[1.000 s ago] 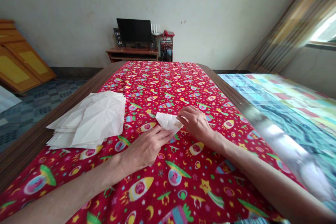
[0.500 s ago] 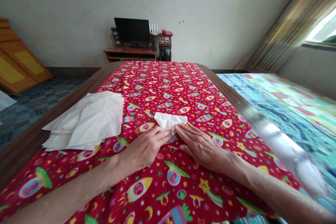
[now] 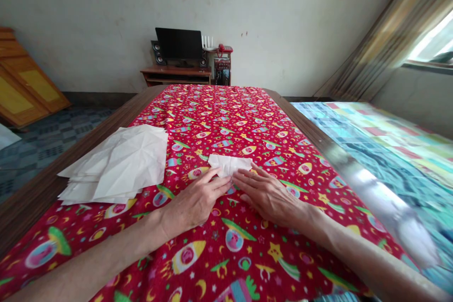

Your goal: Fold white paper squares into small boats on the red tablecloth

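Observation:
A small folded piece of white paper (image 3: pixel 230 162) lies on the red cloth in front of me, its long straight edge facing away. My left hand (image 3: pixel 200 197) has its fingertips at the paper's lower left side, with the paper's edge between index finger and thumb. Laid flat, my right hand (image 3: pixel 268 193) presses its stretched fingers onto the lower right part of the paper, its thumb apart from them. The fingertips of both hands nearly meet and hide the paper's near edge. On the left rests a pile of creased white paper sheets (image 3: pixel 130 165).
A red patterned cloth (image 3: pixel 233 122) covers the long brown table (image 3: pixel 300 120). Beyond its far end stand a black monitor (image 3: pixel 179 45), speakers and a red telephone (image 3: pixel 225 49). To the right is a bed (image 3: pixel 371 151); a wooden cabinet (image 3: pixel 30 80) stands at left.
The left index finger has moved up along the left side of the folded paper. The right hand has shifted slightly left. The view has tilted a little.

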Tool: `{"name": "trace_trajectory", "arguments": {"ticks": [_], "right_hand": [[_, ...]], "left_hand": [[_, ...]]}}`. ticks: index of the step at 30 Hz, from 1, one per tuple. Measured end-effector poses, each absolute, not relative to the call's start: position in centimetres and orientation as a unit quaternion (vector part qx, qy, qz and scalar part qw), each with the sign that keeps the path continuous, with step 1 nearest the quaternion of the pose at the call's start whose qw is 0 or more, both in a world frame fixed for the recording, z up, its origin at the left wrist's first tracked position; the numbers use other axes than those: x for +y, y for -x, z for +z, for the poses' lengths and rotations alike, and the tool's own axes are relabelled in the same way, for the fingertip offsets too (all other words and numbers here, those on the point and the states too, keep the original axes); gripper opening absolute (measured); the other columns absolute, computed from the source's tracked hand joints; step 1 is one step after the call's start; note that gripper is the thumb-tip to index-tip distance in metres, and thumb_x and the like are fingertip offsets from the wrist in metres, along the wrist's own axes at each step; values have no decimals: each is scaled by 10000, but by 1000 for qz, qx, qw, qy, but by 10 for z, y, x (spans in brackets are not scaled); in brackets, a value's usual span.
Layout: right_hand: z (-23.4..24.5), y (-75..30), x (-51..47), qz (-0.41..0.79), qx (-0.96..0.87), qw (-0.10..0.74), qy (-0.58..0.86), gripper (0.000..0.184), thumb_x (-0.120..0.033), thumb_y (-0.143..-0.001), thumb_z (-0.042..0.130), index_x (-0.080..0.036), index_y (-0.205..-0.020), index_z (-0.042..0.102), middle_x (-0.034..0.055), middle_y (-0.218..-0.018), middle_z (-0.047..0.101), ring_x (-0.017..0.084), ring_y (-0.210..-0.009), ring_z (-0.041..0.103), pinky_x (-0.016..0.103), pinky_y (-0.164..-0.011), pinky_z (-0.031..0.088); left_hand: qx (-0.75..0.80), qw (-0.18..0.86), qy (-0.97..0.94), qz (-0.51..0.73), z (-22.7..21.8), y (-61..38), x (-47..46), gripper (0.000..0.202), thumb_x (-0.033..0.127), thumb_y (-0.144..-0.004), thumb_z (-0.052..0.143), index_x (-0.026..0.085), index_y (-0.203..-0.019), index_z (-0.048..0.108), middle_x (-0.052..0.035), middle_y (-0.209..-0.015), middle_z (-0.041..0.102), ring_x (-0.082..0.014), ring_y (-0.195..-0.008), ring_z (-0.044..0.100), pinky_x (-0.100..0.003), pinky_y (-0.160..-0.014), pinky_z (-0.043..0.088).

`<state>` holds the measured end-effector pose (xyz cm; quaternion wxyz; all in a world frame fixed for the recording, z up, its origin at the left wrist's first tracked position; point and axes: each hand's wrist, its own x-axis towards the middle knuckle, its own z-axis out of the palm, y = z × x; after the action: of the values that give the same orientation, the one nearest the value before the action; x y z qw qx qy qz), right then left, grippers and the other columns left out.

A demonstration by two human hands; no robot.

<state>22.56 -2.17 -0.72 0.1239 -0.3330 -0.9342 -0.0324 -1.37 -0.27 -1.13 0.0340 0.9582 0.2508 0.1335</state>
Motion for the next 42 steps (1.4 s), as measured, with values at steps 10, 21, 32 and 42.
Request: {"name": "trace_trajectory", "arguments": {"ticks": [10,21,32,42], "right_hand": [[-8,-227,-19,27,-927,158,339,371,-248,-975,376,-165,-1313,506,89,-1329,554,201,-1274,464,408,-1096,366],[-17,-239,-4,-19,-890,228,395,248,-218,-956,417,-186,-1034,649,68,-1107,685,182,-1050,621,323,-938,471],[-20,-224,29,-67,-841,231,485,187,-380,-865,596,-194,-874,586,60,-881,599,193,-832,543,297,-715,413],[-16,-234,26,-38,-822,220,524,303,-448,-846,606,-202,-1023,600,84,-931,566,225,-860,527,326,-706,431]], "left_hand": [[261,-23,-960,99,-10,24,9,542,77,-842,462,283,-1344,481,-53,-1413,471,-259,-1291,436,-450,-1074,364],[322,-86,-939,81,-7,25,4,454,259,-929,433,366,-1369,418,27,-1442,431,-297,-1265,407,-459,-999,369],[312,3,-934,176,-6,4,66,239,341,-922,516,182,-1053,637,-46,-1068,640,-204,-1031,554,-340,-918,442],[357,68,-911,197,-18,12,75,499,370,-838,632,175,-1281,511,-80,-1161,550,-222,-1109,535,-364,-987,438]]}}
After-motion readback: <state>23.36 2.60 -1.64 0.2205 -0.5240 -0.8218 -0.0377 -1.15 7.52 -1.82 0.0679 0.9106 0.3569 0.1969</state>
